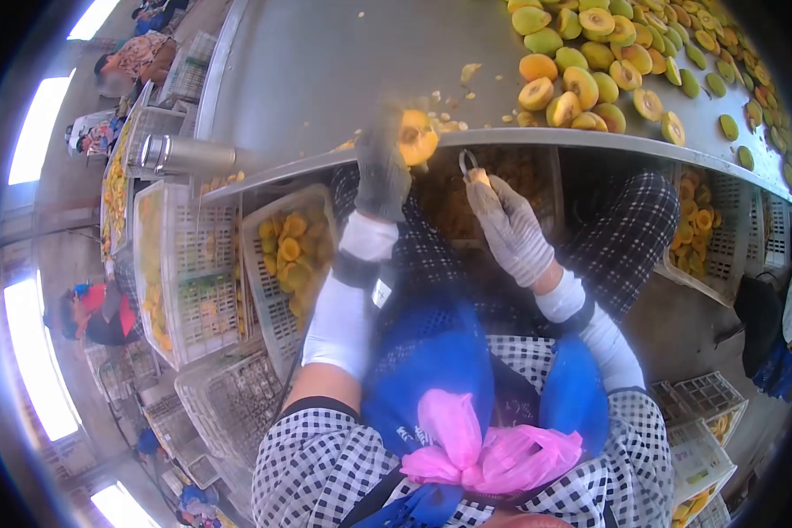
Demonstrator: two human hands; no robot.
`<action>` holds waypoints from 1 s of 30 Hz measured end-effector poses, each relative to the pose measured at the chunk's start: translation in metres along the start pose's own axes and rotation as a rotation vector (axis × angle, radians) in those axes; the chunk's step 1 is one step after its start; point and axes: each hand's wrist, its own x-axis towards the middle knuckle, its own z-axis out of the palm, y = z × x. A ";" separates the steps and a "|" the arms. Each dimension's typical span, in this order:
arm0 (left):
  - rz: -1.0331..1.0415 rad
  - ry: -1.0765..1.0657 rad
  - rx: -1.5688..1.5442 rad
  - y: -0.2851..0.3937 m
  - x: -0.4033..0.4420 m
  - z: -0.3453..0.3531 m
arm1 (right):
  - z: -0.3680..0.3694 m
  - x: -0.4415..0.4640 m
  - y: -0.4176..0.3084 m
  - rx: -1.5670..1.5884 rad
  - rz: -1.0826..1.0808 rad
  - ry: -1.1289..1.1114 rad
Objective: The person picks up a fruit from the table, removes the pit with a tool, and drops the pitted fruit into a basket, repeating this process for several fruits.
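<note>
My left hand (382,180), in a dark grey glove, is closed on a yellow peach half (417,138) at the front edge of the metal table (326,66). The half is slightly blurred, with its cut face showing. In my right hand (512,224), in a whitish glove, is a pitting knife (472,165) with a looped metal blade and a light handle. Its loop points up, just below the table rim and apart from the peach half. Pale scraps lie on the metal close to the left hand.
Many halved peaches (581,84) cover the table's right side. A steel thermos (187,154) lies at the left. Below stand crates of peach halves, one by my left arm (295,255) and another at right (700,224). Several people sit among crates at far left.
</note>
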 end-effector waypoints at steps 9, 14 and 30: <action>0.173 0.124 -0.118 -0.017 -0.063 0.000 | 0.022 -0.019 -0.009 -0.549 0.092 -0.049; 0.208 0.127 -0.080 -0.007 -0.074 0.006 | 0.025 -0.024 0.001 -0.493 0.023 -0.029; 0.278 0.193 0.211 -0.038 -0.057 0.008 | 0.025 -0.009 -0.015 -0.064 0.419 -0.149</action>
